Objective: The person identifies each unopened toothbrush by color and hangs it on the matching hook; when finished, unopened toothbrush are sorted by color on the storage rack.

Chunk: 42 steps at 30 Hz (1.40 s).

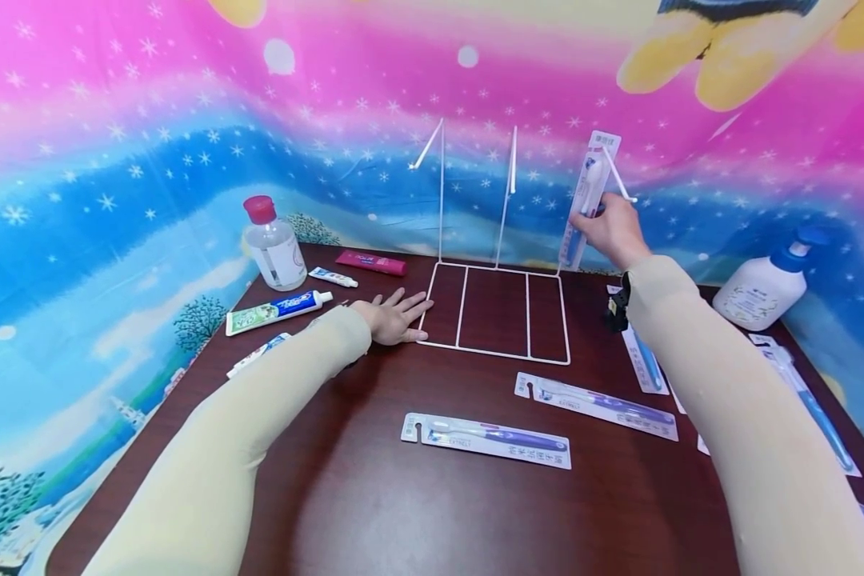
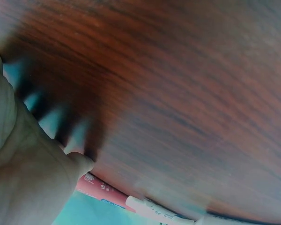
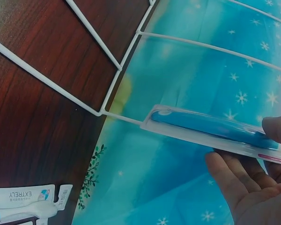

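Note:
A white wire display rack with upright hooks stands at the back of the table. My right hand pinches a packaged blue toothbrush between thumb and fingers, upright beside the rack's right post. In the head view, the top of its card overlaps the right hook. The right wrist view shows the blue handle under clear plastic, its lower end near the rack's wire. My left hand lies on the table with fingers spread, fingertips right at the rack's left base wire. The other two hooks are bare.
Packaged toothbrushes, including a purple one and another purple one, lie in front and to the right. Toothpaste tubes and a red-capped bottle are at left. A white pump bottle stands at right. A printed cloth hangs behind.

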{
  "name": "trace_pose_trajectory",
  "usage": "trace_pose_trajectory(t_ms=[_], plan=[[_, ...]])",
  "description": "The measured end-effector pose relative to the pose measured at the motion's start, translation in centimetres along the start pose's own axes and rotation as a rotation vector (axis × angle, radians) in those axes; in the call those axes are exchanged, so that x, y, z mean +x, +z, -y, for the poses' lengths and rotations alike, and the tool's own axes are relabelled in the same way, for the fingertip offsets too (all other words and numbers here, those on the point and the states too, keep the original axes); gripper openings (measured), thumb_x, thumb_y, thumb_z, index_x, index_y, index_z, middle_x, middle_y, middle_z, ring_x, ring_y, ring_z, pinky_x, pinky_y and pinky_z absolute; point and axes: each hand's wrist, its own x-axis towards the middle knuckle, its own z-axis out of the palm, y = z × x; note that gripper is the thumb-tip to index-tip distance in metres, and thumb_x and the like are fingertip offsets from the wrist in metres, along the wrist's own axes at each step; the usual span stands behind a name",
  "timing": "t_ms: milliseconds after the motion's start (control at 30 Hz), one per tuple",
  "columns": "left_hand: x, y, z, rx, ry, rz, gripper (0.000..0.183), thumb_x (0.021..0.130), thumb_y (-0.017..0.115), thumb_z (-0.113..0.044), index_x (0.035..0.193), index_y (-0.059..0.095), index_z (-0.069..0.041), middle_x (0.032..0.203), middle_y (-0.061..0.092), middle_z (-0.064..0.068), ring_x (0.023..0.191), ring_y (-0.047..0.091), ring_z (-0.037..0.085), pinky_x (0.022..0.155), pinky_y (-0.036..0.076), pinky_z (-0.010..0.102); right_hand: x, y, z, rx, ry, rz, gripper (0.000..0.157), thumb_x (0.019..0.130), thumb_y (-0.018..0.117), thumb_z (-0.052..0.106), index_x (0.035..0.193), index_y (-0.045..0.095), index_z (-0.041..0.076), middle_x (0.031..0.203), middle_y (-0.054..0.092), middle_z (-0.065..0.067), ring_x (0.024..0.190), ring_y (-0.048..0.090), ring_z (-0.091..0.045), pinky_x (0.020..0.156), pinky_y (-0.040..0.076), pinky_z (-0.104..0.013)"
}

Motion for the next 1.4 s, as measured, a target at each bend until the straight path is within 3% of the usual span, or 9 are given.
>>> trace_pose_trajectory(t_ms=[300, 533, 700, 900, 1100, 1267, 1400], plan=[[1.5, 1.3, 0.9, -0.052, 0.0, 0.0, 0.079, 0.087, 0.025, -0.069, 0.148, -0.005, -0.029, 0.153, -0.011, -0.003, 0.137, -0.009, 0.033, 0.103, 0.006, 0.06, -0.5, -0.4, -0.2, -0.055, 0.006, -0.009, 0.061, 0.091, 0.054, 0.039, 0.135, 0.038, 0.0, 0.124, 0.052, -0.022, 0.104, 0.057, -0.034, 0.081, 0.047, -0.043], [0.4, 0.5, 0.3, -0.045, -0.018, 0.014, 0.074, 0.091, 0.025, -0.063, 0.149, -0.003, -0.026, 0.153, -0.01, -0.002, 0.138, -0.007, 0.032, 0.104, 0.007, 0.058, -1.1, -1.4, 0.0, -0.119, -0.001, 0.002, 0.058, 0.087, 0.054, 0.049, 0.121, 0.048, 0.002, 0.116, 0.057, -0.019, 0.097, 0.056, -0.031, 0.071, 0.045, -0.04], [-0.2, 0.1, 0.0, -0.035, 0.003, 0.009, 0.074, 0.093, 0.027, -0.059, 0.149, -0.002, -0.022, 0.154, -0.008, 0.003, 0.137, -0.004, 0.036, 0.104, 0.009, 0.059, -2.4, -2.9, -0.6, -0.137, 0.066, -0.002, 0.064, 0.083, 0.055, 0.057, 0.121, 0.05, 0.006, 0.112, 0.054, -0.017, 0.089, 0.054, -0.03, 0.069, 0.044, -0.042], [-0.2, 0.0, 0.1, -0.007, -0.002, -0.007, 0.072, 0.093, 0.027, -0.058, 0.149, -0.001, -0.021, 0.154, -0.006, 0.003, 0.137, -0.003, 0.036, 0.104, 0.01, 0.059, -4.1, -3.9, -3.7, -0.212, 0.163, 0.161, 0.067, 0.085, 0.053, 0.055, 0.127, 0.047, 0.003, 0.116, 0.051, -0.022, 0.09, 0.059, -0.031, 0.075, 0.048, -0.046], [1.4, 0.8, 1.2, -0.029, -0.002, -0.001, 0.079, 0.089, 0.027, -0.066, 0.149, -0.003, -0.025, 0.154, -0.008, 0.002, 0.137, -0.006, 0.037, 0.102, 0.008, 0.061, -5.7, -2.3, -8.6, -0.411, 0.192, 0.314, 0.056, 0.091, 0.055, 0.038, 0.122, 0.052, -0.009, 0.117, 0.052, -0.031, 0.088, 0.06, -0.032, 0.069, 0.05, -0.042], [2.3, 1.5, 1.8, -0.039, -0.011, 0.002, 0.083, 0.083, 0.022, -0.073, 0.148, -0.006, -0.03, 0.153, -0.012, -0.004, 0.137, -0.01, 0.031, 0.104, 0.006, 0.059, -7.0, -0.4, -10.8, -0.527, 0.266, 0.346, 0.06, 0.086, 0.062, 0.035, 0.117, 0.048, -0.015, 0.105, 0.054, -0.031, 0.083, 0.057, -0.034, 0.066, 0.05, -0.043], [2.2, 1.3, 1.5, -0.038, -0.01, 0.008, 0.082, 0.084, 0.022, -0.072, 0.148, -0.006, -0.03, 0.153, -0.012, -0.005, 0.137, -0.009, 0.031, 0.104, 0.006, 0.058, -7.4, 0.6, -11.3, -0.582, 0.261, 0.337, 0.067, 0.083, 0.066, 0.03, 0.119, 0.039, -0.02, 0.105, 0.049, -0.033, 0.088, 0.054, -0.039, 0.077, 0.047, -0.05]])
